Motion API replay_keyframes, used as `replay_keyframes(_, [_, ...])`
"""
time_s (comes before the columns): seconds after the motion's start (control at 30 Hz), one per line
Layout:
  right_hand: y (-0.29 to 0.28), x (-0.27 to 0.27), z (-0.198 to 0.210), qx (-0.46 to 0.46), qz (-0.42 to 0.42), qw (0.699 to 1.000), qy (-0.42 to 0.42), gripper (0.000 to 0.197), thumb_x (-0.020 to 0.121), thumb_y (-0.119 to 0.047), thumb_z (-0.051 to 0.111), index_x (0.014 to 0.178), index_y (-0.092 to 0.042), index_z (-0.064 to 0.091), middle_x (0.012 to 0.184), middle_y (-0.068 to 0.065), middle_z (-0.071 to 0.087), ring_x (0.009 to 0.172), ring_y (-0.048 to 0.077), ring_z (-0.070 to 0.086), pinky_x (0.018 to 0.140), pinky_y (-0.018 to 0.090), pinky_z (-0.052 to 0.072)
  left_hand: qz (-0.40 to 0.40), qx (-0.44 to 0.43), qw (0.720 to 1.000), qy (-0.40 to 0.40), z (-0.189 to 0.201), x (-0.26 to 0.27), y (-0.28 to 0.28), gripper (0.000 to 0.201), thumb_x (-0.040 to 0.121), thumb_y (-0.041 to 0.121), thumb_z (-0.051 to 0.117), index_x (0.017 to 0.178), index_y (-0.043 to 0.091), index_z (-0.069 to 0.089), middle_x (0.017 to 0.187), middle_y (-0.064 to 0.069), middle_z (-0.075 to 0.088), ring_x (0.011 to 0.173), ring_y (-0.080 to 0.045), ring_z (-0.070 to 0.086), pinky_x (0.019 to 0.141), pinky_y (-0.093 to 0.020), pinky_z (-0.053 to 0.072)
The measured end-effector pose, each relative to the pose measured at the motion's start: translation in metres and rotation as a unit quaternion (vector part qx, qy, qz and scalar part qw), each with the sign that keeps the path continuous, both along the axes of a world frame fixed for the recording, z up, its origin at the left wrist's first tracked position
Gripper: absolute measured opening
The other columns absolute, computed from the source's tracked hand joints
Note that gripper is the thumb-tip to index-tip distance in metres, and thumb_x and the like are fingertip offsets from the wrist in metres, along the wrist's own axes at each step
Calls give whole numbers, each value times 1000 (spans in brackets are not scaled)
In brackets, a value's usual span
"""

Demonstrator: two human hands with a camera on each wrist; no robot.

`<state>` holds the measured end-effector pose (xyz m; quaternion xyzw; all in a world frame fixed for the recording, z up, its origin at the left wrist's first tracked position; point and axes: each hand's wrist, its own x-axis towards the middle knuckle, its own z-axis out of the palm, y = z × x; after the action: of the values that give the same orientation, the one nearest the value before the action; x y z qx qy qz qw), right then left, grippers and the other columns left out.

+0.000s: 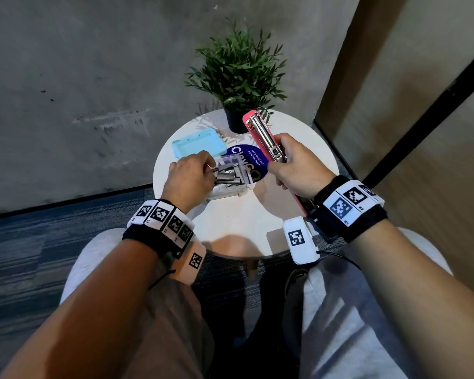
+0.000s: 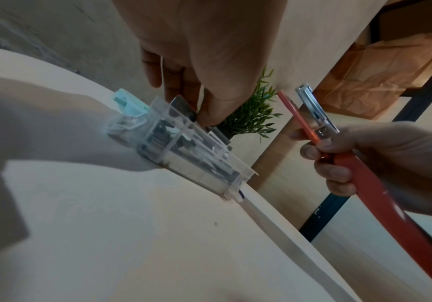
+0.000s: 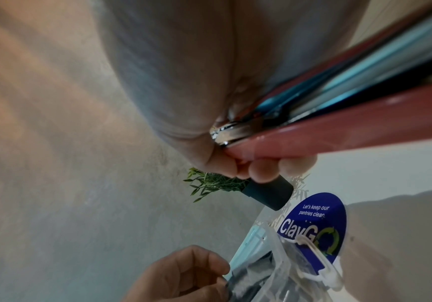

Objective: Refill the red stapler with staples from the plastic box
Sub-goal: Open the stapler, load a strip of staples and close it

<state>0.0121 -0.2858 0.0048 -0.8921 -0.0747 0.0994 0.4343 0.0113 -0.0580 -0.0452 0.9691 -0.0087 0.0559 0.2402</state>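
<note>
The clear plastic box (image 1: 234, 184) stands on the round white table (image 1: 230, 228), holding several grey strips of staples (image 1: 227, 175). My left hand (image 1: 212, 170) reaches into it from the left. In the left wrist view my left hand (image 2: 191, 106) pinches a grey staple strip (image 2: 181, 104) between thumb and fingers, just above the box (image 2: 184, 147). My right hand (image 1: 282, 160) grips the red stapler (image 1: 257, 135), held in the air right of the box. It is swung open, with its metal magazine (image 1: 266, 138) exposed and pointing away from me. The stapler (image 3: 339, 132) fills the right wrist view.
The box's teal lid (image 1: 199, 144) lies behind the box. A potted plant (image 1: 238, 75) stands at the table's far edge. A blue round sticker (image 1: 251, 157) is on the tabletop under the stapler. A concrete wall stands behind the table, and my knees are below its near edge.
</note>
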Motion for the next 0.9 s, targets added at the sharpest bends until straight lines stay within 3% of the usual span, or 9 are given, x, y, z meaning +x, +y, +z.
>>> replay_keyframes(0.17, [0,0,0,-1,1,1000,-1,45,94,-17,58,135,-18,42,102,3,66,64,11,59,54,21,42,-12,64,998,2,0,0,-1,24,91,18,52,111,17,66,104,-7,70,101,-32,60,90,-42,37])
replay_keyframes(0.3, [0,-1,0,-3,4,1000,-2,45,94,-19,59,136,-19,42,108,4,67,68,14,61,57,23,44,-38,131,990,31,-1,0,-1,18,91,36,59,96,21,69,93,-3,65,93,-27,56,85,-42,36])
replay_keyframes(0.53, [0,-1,1,-12,7,1000,-3,45,94,-18,58,135,-19,42,107,5,67,70,16,62,59,25,45,-33,78,996,-4,1,-1,1,12,90,35,63,93,23,62,92,3,64,88,-22,53,82,-38,33])
replay_keyframes(0.7, [0,0,0,-14,8,1000,-5,42,93,-18,58,133,-19,43,106,6,68,68,17,62,58,25,44,-25,50,998,-5,3,-1,2,18,91,34,62,99,18,62,97,-1,59,90,-26,57,85,-40,43])
replay_keyframes(0.9, [-1,0,-1,-14,9,1000,-7,40,93,-17,58,130,-20,45,100,7,69,66,18,62,57,25,43,-139,-15,989,38,9,-6,-5,10,95,28,58,90,21,63,89,3,60,82,-19,56,69,-31,38])
